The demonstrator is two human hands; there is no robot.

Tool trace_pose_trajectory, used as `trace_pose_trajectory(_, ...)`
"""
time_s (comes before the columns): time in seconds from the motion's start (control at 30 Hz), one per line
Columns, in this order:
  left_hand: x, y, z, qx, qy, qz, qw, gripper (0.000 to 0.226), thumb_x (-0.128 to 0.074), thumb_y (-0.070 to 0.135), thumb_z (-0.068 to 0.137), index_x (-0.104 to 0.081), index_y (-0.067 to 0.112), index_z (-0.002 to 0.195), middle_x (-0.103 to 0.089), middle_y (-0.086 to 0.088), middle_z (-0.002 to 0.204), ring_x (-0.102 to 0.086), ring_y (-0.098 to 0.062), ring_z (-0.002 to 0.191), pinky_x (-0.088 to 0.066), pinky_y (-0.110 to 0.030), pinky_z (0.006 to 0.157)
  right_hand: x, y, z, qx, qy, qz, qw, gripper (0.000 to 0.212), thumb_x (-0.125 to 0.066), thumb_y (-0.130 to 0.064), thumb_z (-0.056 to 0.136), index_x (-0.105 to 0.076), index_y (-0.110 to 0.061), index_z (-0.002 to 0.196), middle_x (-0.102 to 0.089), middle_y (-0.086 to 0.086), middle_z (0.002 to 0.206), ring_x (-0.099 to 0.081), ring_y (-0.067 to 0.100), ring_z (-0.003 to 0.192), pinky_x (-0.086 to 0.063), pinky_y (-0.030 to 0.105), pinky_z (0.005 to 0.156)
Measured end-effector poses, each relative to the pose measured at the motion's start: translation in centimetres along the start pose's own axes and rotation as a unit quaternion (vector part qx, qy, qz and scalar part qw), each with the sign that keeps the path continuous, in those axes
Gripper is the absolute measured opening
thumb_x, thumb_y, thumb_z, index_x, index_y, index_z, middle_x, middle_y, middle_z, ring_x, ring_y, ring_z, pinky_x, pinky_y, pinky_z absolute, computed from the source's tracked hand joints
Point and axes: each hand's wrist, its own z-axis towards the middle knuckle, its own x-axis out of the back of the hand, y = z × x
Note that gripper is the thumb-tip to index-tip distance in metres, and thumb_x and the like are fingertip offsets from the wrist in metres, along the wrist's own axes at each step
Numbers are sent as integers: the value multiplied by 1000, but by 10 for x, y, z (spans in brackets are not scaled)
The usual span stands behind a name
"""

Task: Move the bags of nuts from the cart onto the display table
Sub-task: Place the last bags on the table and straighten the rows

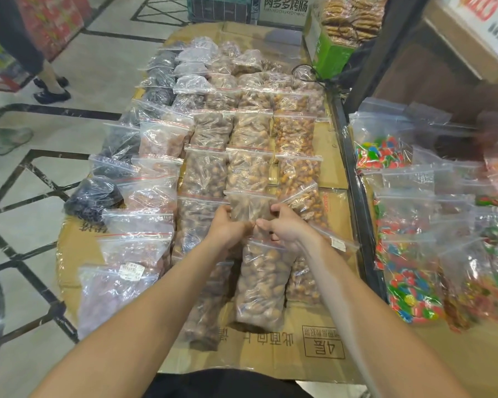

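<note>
Both grips on cardboard-covered display table (322, 337)

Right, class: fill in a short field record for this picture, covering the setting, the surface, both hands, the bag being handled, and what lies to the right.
setting: shop floor, tiled
surface: flattened cardboard over the display table, bags in rows
left hand: on the left edge of the bag of nuts, grip closed on it
right hand: on the same bag's right edge, grip closed on it
bag handled: clear zip bag, brown nuts, middle column
to the right: bags of coloured sweets beyond a dark rail
cart: cannot tell
</note>
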Motion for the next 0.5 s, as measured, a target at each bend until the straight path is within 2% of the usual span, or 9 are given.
trace_pose_trajectory(0.07,7,-2,2,2,-35,19,999,81,-84,21,83,-32,19,146,-60,-8,113,-65,-22,83,-51,-32,54,-4,3,-2,-5,8,24,1000,82,-81,-11,87,-33,-10,154,-66,11,129,-70,25,112,-57,44,99)
trace_pose_trajectory(0.13,12,-2,4,-4,-53,40,998,90,-90,21,76,-32,19,144,-61,-12,119,-68,-25,92,-54,-34,59,-9,8,0,1,55,0,998,78,-85,-21,85,-41,-4,147,-67,9,124,-69,27,110,-57,46,99)
trace_pose_trajectory(0.17,13,-3,6,-8,-45,45,998,90,-91,20,74,-33,18,143,-62,-12,119,-68,-26,94,-56,-36,63,-11,9,0,5,78,-12,997,75,-87,-28,83,-47,-2,141,-67,9,122,-67,27,111,-56,46,98)
trace_pose_trajectory(0.23,14,-4,7,-4,-21,30,999,83,-90,15,74,-36,18,138,-63,-11,117,-69,-28,93,-59,-39,67,-11,10,1,4,61,7,998,75,-87,-30,82,-52,0,140,-69,11,124,-66,28,115,-54,45,100)
trace_pose_trajectory(0.3,11,-6,7,-10,-1,30,1000,73,-88,13,76,-38,20,129,-61,-9,119,-69,-28,96,-62,-43,73,-6,11,1,1,7,37,999,65,-86,-19,84,-56,-1,139,-73,11,124,-68,26,116,-54,42,100)
trace_pose_trajectory(0.37,6,-9,5,-42,29,78,996,70,-89,16,76,-38,20,125,-60,-5,123,-65,-25,104,-58,-40,80,-1,15,0,-1,-15,40,999,53,-81,-4,86,-59,-4,134,-76,11,116,-72,23,107,-58,43,94)
trace_pose_trajectory(0.43,2,-12,5,-88,53,134,986,77,-91,21,74,-39,18,131,-58,-3,128,-59,-22,111,-51,-33,86,-2,20,-1,-2,7,30,1000,47,-78,1,87,-59,-4,130,-77,10,111,-74,21,97,-61,40,82)
trace_pose_trajectory(0.5,0,-13,2,-139,51,184,972,82,-90,23,76,-38,14,139,-52,-5,136,-53,-22,122,-45,-29,94,-6,24,-2,15,44,3,999,49,-80,-4,87,-57,-6,131,-76,7,110,-73,20,97,-61,37,82)
